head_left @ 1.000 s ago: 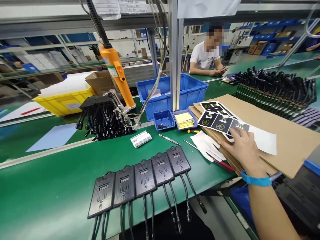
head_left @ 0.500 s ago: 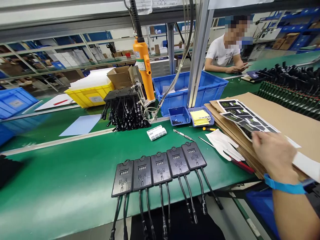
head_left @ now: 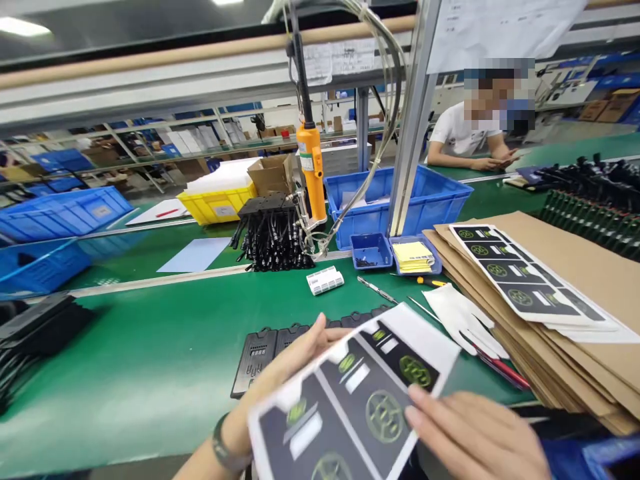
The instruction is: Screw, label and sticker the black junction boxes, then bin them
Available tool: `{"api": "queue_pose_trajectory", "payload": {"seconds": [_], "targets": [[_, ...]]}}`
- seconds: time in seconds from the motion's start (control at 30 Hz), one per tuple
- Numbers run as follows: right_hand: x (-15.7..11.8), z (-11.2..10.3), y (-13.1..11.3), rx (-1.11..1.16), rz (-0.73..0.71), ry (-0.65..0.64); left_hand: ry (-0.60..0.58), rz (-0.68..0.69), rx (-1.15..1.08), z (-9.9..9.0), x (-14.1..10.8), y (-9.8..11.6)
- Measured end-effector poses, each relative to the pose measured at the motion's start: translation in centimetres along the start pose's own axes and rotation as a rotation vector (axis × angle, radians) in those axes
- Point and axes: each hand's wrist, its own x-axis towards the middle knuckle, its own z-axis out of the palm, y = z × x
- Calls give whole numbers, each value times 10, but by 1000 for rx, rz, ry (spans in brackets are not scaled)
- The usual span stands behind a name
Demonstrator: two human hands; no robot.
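Observation:
A white sheet of black-and-green stickers [head_left: 350,387] is tilted up in front of me, above the table's front edge. My left hand [head_left: 307,347] supports it from behind at its far-left edge, with part of the fingers hidden by the paper. At the sheet's right edge, my right hand [head_left: 475,430] grips it, fingertips lying on the printed side. Behind the sheet, a row of black controller boxes [head_left: 256,360] with small displays lies on the green table, mostly covered from view.
More sticker sheets [head_left: 525,277] lie on stacked cardboard [head_left: 500,353] at the right, beside a white glove [head_left: 457,313]. An orange electric screwdriver [head_left: 311,170] hangs over cabled black boxes [head_left: 273,230]. Small blue trays [head_left: 371,252] stand behind. A person [head_left: 465,133] sits across the table.
My right hand has come from the sticker stack at the right to the middle, bringing one sheet. My left hand has entered view and holds it too. The view has tilted up.

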Motion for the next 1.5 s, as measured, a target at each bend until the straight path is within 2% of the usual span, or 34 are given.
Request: {"api": "queue_pose_trajectory", "payload": {"seconds": [0.03, 0.07, 0.13, 0.23, 0.4, 0.53, 0.63, 0.73, 0.87, 0.93, 0.97, 1.03, 1.1, 1.17, 1.2, 1.27, 1.3, 1.37, 1.43, 1.5], "targets": [[8, 7, -2, 25, -107, -8, -75, -112, -7, 7, 5, -2], [14, 13, -3, 54, -143, -10, -142, -215, -13, 14, 8, -4], [22, 23, 0, 132, -102, -22, -198, -313, -18, 26, 11, -9], [30, 31, 6, 231, 81, 39, -167, -245, 19, 39, 8, -16], [44, 39, 11, 174, 359, 166, -279, -95, 266, 59, -9, -14], [48, 42, 10, 228, 367, 233, -242, -38, 264, 69, -19, -9], [47, 41, 9, 203, 299, 321, -225, -75, 288, 70, -20, -8], [47, 35, 8, 219, 192, 356, -218, -96, 351, 64, -20, -3], [43, 16, 13, 541, 187, 429, -122, -60, 490, 39, -15, 20], [39, 8, 26, 726, 300, 525, -36, -23, 673, 16, -10, 36], [38, 7, 36, 792, 407, 575, 4, -13, 804, 4, -6, 41], [35, 14, 61, 860, 725, 630, 119, 15, 1132, -15, 0, 45], [32, 32, 87, 890, 1045, 579, 244, 124, 1461, -23, 4, 35], [30, 56, 106, 959, 1233, 444, 272, 317, 1684, -15, 3, 14], [29, 68, 112, 1001, 1282, 381, 218, 417, 1741, -5, 1, 2], [26, 86, 118, 1066, 1338, 284, 4, 539, 1778, 18, -4, -24], [25, 92, 118, 1086, 1358, 253, -117, 564, 1794, 30, -6, -35], [22, 98, 117, 1101, 1391, 236, -281, 601, 1818, 49, -8, -56], [18, 99, 117, 1089, 1415, 245, -345, 619, 1836, 58, -8, -72], [15, 98, 117, 1077, 1433, 252, -349, 628, 1844, 60, -10, -82]]}}
